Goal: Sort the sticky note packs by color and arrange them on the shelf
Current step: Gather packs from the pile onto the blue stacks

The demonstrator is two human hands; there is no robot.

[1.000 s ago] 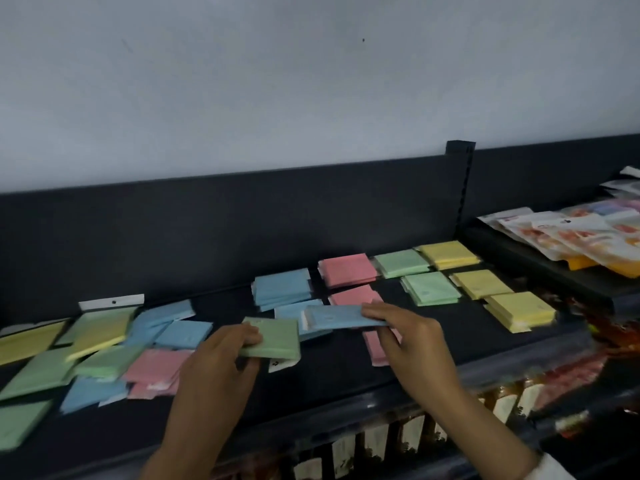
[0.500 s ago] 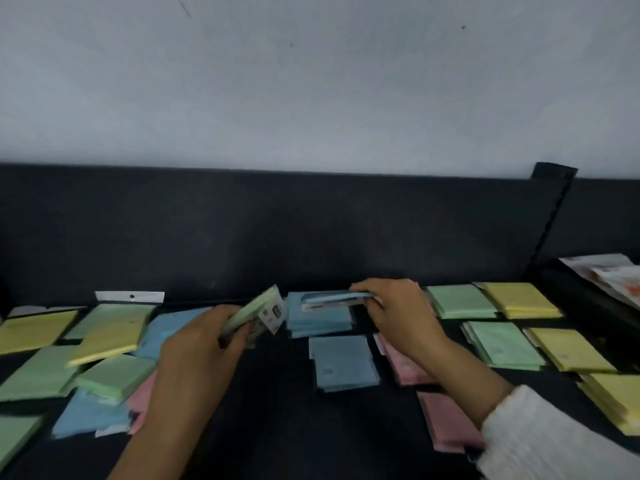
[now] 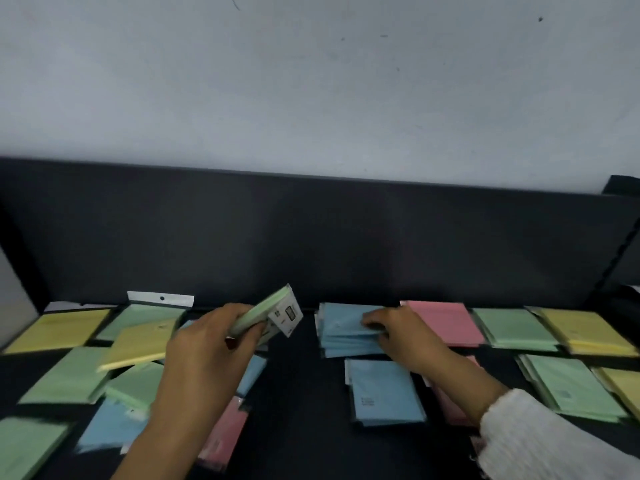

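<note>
Gripping a flat green sticky note pack [image 3: 258, 315] aloft in the left hand [image 3: 211, 341], awaiting its pile, while pinching the rear blue paper stack [image 3: 341, 332] with the right hand [image 3: 405, 332] to square it.

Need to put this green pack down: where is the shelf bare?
Bare shelf runs down the middle, between the left hand with its green pack and the blue stack, on to the front between the pink pack and the single blue pack. Left jumble and right rows are crowded.
</note>
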